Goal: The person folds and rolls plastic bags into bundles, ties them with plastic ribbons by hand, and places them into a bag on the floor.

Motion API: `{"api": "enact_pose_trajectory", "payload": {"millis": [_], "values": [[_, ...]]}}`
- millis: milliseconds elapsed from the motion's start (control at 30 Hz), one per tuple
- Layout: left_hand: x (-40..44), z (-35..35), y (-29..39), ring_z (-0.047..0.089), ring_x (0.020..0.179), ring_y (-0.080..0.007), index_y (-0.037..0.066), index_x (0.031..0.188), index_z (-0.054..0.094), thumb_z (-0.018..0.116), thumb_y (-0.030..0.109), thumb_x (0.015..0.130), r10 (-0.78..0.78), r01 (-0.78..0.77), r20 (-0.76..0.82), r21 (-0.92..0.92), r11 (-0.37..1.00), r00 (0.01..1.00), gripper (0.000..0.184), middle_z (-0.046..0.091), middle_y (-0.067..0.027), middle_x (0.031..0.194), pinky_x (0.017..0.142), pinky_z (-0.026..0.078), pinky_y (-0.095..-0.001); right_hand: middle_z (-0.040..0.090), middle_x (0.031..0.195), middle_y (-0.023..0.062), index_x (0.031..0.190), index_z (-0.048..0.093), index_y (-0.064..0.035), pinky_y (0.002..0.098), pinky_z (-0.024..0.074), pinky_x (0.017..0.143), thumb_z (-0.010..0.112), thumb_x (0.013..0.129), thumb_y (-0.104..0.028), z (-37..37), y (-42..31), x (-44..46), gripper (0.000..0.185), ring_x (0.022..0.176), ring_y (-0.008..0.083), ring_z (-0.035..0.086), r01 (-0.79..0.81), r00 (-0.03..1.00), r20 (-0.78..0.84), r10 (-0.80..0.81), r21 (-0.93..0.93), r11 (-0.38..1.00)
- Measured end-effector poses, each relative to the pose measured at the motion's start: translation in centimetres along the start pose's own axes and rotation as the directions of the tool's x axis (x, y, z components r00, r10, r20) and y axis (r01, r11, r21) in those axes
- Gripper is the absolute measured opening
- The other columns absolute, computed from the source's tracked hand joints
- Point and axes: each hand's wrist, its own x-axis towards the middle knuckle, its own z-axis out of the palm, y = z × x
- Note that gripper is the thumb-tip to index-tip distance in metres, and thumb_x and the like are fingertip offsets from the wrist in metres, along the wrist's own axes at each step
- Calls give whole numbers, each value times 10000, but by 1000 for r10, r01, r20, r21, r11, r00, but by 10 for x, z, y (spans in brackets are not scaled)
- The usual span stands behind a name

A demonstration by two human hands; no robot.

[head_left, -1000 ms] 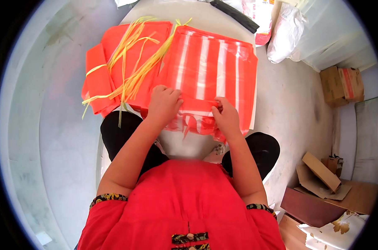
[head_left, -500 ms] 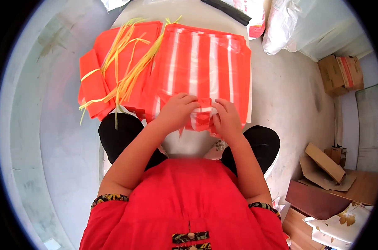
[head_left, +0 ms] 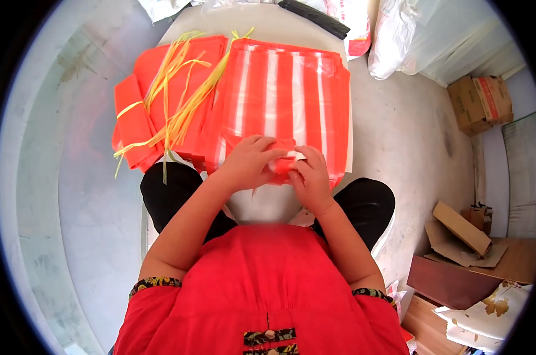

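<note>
A stack of red-and-clear striped plastic bags (head_left: 279,89) lies flat before me. At its near edge, my left hand (head_left: 251,163) is closed on a gathered end of the top plastic bag (head_left: 284,168). Opposite it, my right hand (head_left: 311,177) pinches the same bunched plastic, fingers bent inward. A small white patch shows between the fingertips. The exact folds under my fingers are hidden. Left of the stack are more red bags (head_left: 191,124), with yellow strips (head_left: 188,112) draped across them, and a folded red bundle (head_left: 135,118) tied with a yellow strip.
The bags rest on a pale table (head_left: 220,21) over my knees. A black rolled item (head_left: 315,18) lies at its far edge. White sacks (head_left: 392,41) stand beyond. Cardboard boxes (head_left: 481,103) and an opened carton (head_left: 460,236) are off to the right.
My right hand has shifted slightly left and down, closer to my left hand, drawing the bunched plastic together. My left hand stays at the near edge. The view has shifted slightly.
</note>
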Motion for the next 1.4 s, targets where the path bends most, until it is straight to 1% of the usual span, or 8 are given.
{"api": "enact_pose_trajectory", "payload": {"millis": [133, 233, 267, 367, 700, 900, 1067, 1400], "values": [[3, 17, -2, 561, 1272, -374, 165, 1308, 708, 721, 52, 845, -124, 124, -2, 28, 992, 992, 477, 624, -149, 1357, 1090, 464, -465, 597, 1377, 150, 1097, 703, -31, 428, 472, 1054, 662, 957, -75, -12, -5, 16, 152, 1265, 368, 555, -47, 998, 36, 45, 79, 996], [5, 22, -9, 547, 1295, -369, 126, 1323, 700, 713, 73, 890, -168, 167, -1, -49, 985, 986, 436, 624, -131, 1371, 1100, 455, -450, 601, 1376, 105, 1230, 676, -47, 388, 446, 1087, 586, 1038, -114, -21, 13, 18, 223, 1269, 275, 560, -292, 931, -134, 338, 278, 915], [5, 24, -13, 540, 1305, -365, 111, 1328, 693, 706, 82, 908, -185, 184, 1, -87, 979, 983, 421, 624, -130, 1372, 1103, 451, -444, 595, 1366, 69, 1319, 623, -55, 354, 421, 1122, 494, 1104, -173, -30, 18, 16, 276, 1288, 197, 546, -439, 817, -95, 569, 538, 719], [5, 25, -19, 520, 1331, -356, 67, 1325, 680, 684, 108, 959, -236, 236, 22, -178, 955, 972, 368, 622, -124, 1377, 1112, 439, -428, 578, 1375, 59, 1364, 586, -56, 341, 425, 1125, 461, 1128, -225, -59, 29, 9, 316, 1292, 180, 549, -420, 682, -98, 725, 759, 498], [8, 24, -22, 487, 1344, -342, 63, 1232, 722, 626, 147, 1008, -332, 335, 74, -363, 869, 941, 258, 622, -105, 1360, 1133, 407, -429, 534, 1440, 126, 1487, 456, -37, 376, 406, 1176, 411, 1142, -298, -50, 70, 0, 434, 1345, 244, 537, -563, 632, 21, 774, 698, 442], [7, 19, -22, 482, 1358, -324, 38, 1282, 677, 585, 123, 1050, -313, 330, 108, -341, 880, 944, 263, 579, -117, 1422, 1148, 382, -411, 491, 1486, 145, 1519, 425, -24, 371, 416, 1156, 423, 1140, -309, -39, 106, 13, 474, 1363, 230, 515, -556, 712, 1, 702, 611, 563], [5, 23, -28, 483, 1356, -324, 39, 1283, 678, 588, 114, 1045, -290, 308, 104, -357, 882, 951, 266, 576, -115, 1427, 1157, 374, -417, 458, 1540, 170, 1551, 380, -12, 380, 439, 1125, 595, 1045, -229, -46, 78, 23, 591, 1401, 230, 491, -631, 711, -52, 701, 393, 669], [-4, 25, -4, 522, 1315, -363, 172, 1271, 729, 755, 81, 840, -149, 149, -33, -7, 989, 988, 441, 596, -130, 1401, 1097, 456, -456, 474, 1511, 172, 1556, 346, 13, 330, 557, 941, 701, 905, -22, -48, 39, -98, 743, 1202, 239, 650, -637, 742, 38, 670, 352, 686]]}}
